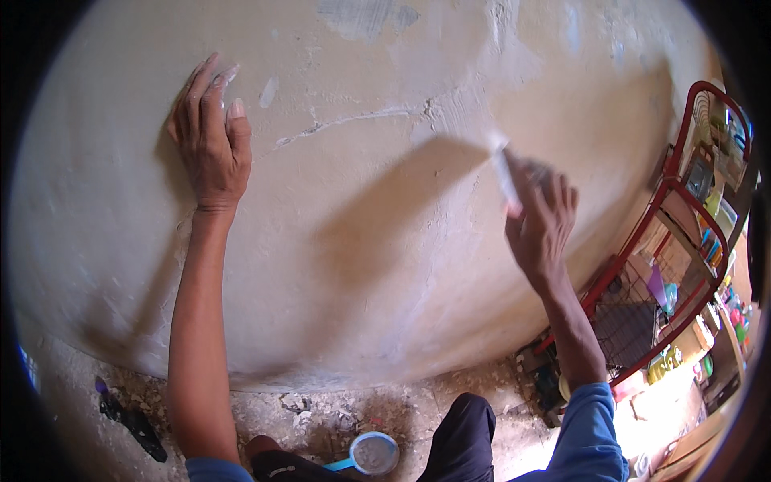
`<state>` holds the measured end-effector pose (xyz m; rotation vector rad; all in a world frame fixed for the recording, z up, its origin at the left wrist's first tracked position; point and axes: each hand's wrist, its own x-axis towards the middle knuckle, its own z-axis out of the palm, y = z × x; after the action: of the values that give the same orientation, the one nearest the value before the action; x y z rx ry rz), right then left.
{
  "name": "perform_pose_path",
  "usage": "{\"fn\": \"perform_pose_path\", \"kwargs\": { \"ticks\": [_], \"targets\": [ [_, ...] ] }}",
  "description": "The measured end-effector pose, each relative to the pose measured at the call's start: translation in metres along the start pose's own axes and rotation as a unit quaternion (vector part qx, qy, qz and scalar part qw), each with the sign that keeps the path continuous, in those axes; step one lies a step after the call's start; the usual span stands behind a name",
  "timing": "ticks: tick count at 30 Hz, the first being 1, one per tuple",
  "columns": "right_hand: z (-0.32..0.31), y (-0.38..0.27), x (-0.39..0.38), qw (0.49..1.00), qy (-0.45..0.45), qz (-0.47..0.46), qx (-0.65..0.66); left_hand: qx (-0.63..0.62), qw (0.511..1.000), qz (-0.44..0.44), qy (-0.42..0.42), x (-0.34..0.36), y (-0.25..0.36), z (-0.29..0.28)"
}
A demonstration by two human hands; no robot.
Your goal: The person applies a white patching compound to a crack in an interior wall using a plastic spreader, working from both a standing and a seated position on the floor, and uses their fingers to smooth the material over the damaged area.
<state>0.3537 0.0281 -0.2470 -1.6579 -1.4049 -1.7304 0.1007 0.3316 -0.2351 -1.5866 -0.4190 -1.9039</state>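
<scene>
Sitting on the floor (418,402) at 6 o'clock, between the person's knees, a round blue-rimmed container (374,435) holds greyish paste (374,458); its blue handle (339,465) points toward 9 o'clock. Pale flakes (301,418) litter the floor around it, and a black object (136,426) with a purple end lies at 8 o'clock. At 3 to 4 o'clock a red-framed rack (670,186), loaded with household things, stands beside the wall (96,201), partly hidden by the right forearm. The right hand (546,213) is closed around a pale, motion-blurred flat tool (507,178) at 2 o'clock, by the wall. The left hand (210,132), at 10 o'clock, has fingers loosely bent against the wall; whether it grips anything I cannot tell.
</scene>
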Motion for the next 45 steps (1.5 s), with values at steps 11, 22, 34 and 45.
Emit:
{"fn": "perform_pose_path", "kwargs": {
  "ticks": [11, 22, 34, 45],
  "targets": [
    [0.034, -0.066, 0.05, 0.997, 0.066, 0.05, -0.001, -0.024, 1.0, -0.011, 0.013, 0.001, -0.002, 0.003],
    [0.026, -0.048, 0.016, 0.995, 0.088, -0.053, 0.016, -0.007, 1.0, -0.004, 0.01, 0.0, -0.002, 0.003],
    [0.027, 0.017, -0.028, 0.986, -0.076, -0.144, -0.039, -0.009, 1.0, 0.007, 0.022, 0.001, -0.004, 0.004],
    [0.028, -0.026, 0.055, 0.992, 0.055, 0.104, -0.036, -0.024, 1.0, -0.005, 0.018, -0.001, -0.004, 0.007]
  ]
}}
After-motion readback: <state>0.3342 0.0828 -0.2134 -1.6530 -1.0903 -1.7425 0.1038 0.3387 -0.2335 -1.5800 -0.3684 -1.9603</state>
